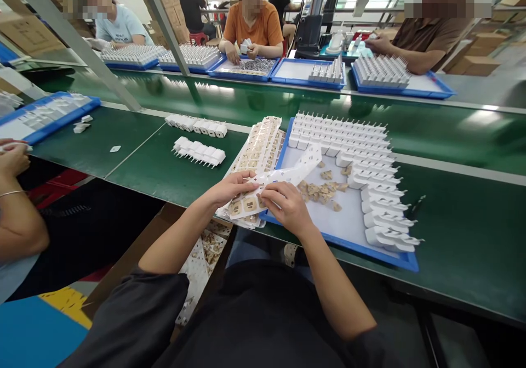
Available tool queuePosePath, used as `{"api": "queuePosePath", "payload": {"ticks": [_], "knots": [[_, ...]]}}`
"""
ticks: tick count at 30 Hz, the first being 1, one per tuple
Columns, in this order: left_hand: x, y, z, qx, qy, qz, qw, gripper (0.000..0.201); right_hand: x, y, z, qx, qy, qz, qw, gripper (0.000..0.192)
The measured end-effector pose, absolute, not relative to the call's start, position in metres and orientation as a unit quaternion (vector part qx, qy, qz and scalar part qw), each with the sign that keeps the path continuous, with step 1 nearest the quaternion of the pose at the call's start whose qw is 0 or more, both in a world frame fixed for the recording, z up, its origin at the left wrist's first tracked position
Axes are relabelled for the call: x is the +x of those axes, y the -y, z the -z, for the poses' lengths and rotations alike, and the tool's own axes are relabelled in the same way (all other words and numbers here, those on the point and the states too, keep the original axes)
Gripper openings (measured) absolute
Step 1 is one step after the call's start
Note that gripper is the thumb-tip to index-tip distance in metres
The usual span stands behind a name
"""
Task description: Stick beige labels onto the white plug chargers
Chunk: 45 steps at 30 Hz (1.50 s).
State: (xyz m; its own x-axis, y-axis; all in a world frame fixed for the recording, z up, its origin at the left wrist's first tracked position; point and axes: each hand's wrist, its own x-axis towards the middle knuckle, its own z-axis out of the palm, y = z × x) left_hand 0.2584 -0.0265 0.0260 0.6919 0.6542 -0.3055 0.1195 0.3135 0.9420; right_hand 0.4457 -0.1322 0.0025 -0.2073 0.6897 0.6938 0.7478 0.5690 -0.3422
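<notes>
two hands meet on one white backing strip (287,173) that curls up over the near left corner of the blue tray (353,242). the left hand (230,188) lies with its fingers pressed down on the strip's near end, where a few tan stickers (246,206) are stuck to it; the right hand (285,203), just right of it, pinches the strip between thumb and fingers. under both hands sits a stack of sticker sheets (258,148), leaning against the tray's left edge and running away from the person. inside the tray, a small heap of loose tan stickers (322,190) lies just right of the right hand, and rows of white plugs (361,154) fill the tray's far and right sides, prongs pointing right. left of the tray, on the green bench (135,165), lie two short rows of white plugs (199,151), one behind the other. further left another person's hand (12,157) holds something small near a second blue tray (45,115). beyond the tray, across a green belt (246,102), three people sit at more blue trays (308,72) of white parts. below the tray's near left corner, an open box (201,258) holds used strips.
</notes>
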Motion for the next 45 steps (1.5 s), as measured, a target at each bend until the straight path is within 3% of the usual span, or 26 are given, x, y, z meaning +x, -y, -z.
{"api": "queuePosePath", "payload": {"ticks": [9,14,16,21,24,29,35,45], "knots": [[0.262,0.027,-0.025,0.586,-0.359,-0.158,0.709,0.045,0.450,0.133,-0.003,-0.456,0.790,0.018,0.410,0.015],[0.256,0.011,-0.020,0.641,-0.369,-0.158,0.654,0.049,0.466,0.153,-0.003,-0.462,0.727,-0.063,0.503,0.009],[0.250,-0.001,-0.017,0.707,-0.405,-0.146,0.561,0.046,0.477,0.166,-0.001,-0.486,0.687,-0.082,0.534,0.008],[0.252,-0.026,-0.014,0.849,-0.466,-0.149,0.199,0.035,0.497,0.193,0.004,-0.535,0.649,-0.119,0.528,0.006],[0.283,-0.024,-0.025,0.878,-0.427,-0.193,0.095,0.035,0.499,0.200,0.006,-0.538,0.645,-0.157,0.519,0.006],[0.384,0.011,-0.045,0.934,-0.224,-0.239,0.142,0.029,0.498,0.203,0.006,-0.518,0.664,-0.208,0.497,0.009],[0.500,0.056,-0.036,0.965,-0.163,-0.168,0.119,0.053,0.501,0.206,0.011,-0.521,0.645,-0.242,0.504,0.010],[0.524,0.078,-0.030,0.947,-0.186,-0.198,0.170,0.023,0.501,0.205,0.013,-0.516,0.610,-0.284,0.530,0.002]]}}
